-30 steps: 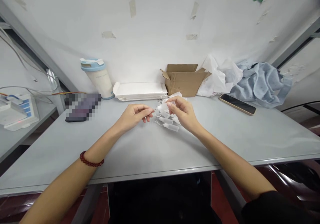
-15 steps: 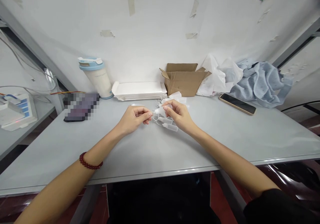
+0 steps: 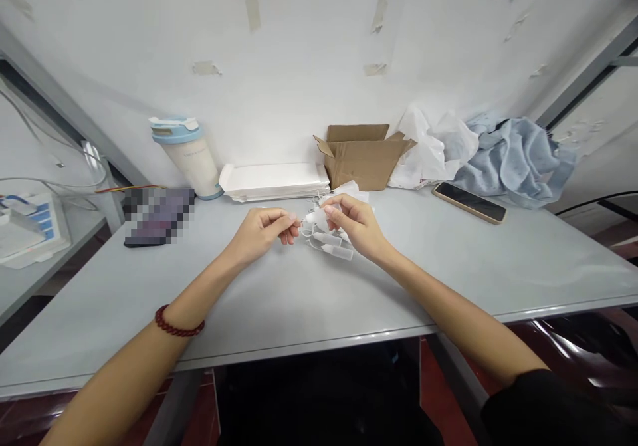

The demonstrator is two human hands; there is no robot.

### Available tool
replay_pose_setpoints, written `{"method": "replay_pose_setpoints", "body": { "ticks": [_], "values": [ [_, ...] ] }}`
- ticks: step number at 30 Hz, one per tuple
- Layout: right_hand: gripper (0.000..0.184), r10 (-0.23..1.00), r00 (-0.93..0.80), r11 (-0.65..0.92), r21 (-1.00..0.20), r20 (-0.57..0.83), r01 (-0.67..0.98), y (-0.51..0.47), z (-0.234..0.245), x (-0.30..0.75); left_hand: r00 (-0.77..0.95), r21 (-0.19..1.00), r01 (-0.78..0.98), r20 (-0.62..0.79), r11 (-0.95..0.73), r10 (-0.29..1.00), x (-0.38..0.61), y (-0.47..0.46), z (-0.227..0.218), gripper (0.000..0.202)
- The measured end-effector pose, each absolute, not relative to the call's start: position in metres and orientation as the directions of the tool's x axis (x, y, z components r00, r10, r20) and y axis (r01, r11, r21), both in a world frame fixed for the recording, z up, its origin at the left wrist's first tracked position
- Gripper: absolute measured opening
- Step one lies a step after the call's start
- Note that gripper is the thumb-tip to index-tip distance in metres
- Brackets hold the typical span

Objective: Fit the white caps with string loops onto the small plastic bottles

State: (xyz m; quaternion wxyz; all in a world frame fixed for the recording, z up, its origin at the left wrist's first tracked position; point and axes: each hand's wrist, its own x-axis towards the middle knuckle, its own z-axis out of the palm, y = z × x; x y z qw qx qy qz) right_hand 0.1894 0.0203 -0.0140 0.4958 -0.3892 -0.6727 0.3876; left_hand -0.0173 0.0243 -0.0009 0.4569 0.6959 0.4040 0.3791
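Note:
My right hand (image 3: 357,223) pinches a small translucent white dropper bottle (image 3: 313,219), its tip pointing left. Thumb and forefinger of my left hand (image 3: 264,230) are closed right at that tip; what they grip is too small to make out. Beneath and behind my right hand lies a loose group of similar dropper bottles (image 3: 337,252) with thin white loops at their tips. Some of them are hidden by the hand. A dark red bead bracelet (image 3: 177,330) circles my left wrist.
Behind my hands stand a stack of flat white boxes (image 3: 274,181) and an open cardboard box (image 3: 361,163). Left are a tumbler (image 3: 192,160) and a blurred-out dark item (image 3: 159,219). Right are a white plastic bag (image 3: 423,147), a phone (image 3: 468,202) and light blue cloth (image 3: 518,160).
The whole view has shifted slightly. Both hands keep nearly the same pose around the dropper bottle, with a small gap showing at its tip beside my left fingers.

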Motion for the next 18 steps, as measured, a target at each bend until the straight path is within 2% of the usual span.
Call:
{"method": "replay_pose_setpoints", "body": {
  "ticks": [7, 9, 12, 14, 16, 18],
  "values": [
    [0.032, 0.914, -0.185, 0.386, -0.914, 0.361, 0.124, 0.019, -0.014, 0.188, 0.42, 0.929, 0.275, 0.115, -0.247, 0.9, -0.02, 0.028, -0.002, 0.027],
    [0.03, 0.916, -0.196, 0.381, -0.91, 0.349, 0.165, 0.019, -0.014, 0.187, 0.412, 0.927, 0.284, 0.113, -0.245, 0.904, -0.02, 0.029, 0.0, 0.026],
    [0.026, 0.912, -0.237, 0.394, -0.873, 0.334, 0.287, 0.02, -0.016, 0.187, 0.314, 0.936, 0.273, 0.132, -0.223, 0.94, -0.024, 0.032, 0.004, 0.025],
    [0.023, 0.891, -0.286, 0.445, -0.803, 0.352, 0.397, 0.023, -0.019, 0.187, 0.226, 0.943, 0.255, 0.156, -0.213, 0.962, -0.03, 0.037, 0.009, 0.024],
    [0.017, 0.854, -0.365, 0.518, -0.678, 0.372, 0.522, 0.026, -0.022, 0.189, 0.142, 0.953, 0.238, 0.155, -0.186, 0.978, -0.041, 0.043, 0.013, 0.024],
    [0.012, 0.82, -0.451, 0.572, -0.512, 0.352, 0.641, 0.029, -0.024, 0.19, 0.15, 0.943, 0.316, 0.056, -0.102, 0.987, -0.055, 0.05, 0.016, 0.026]
  ]
}}
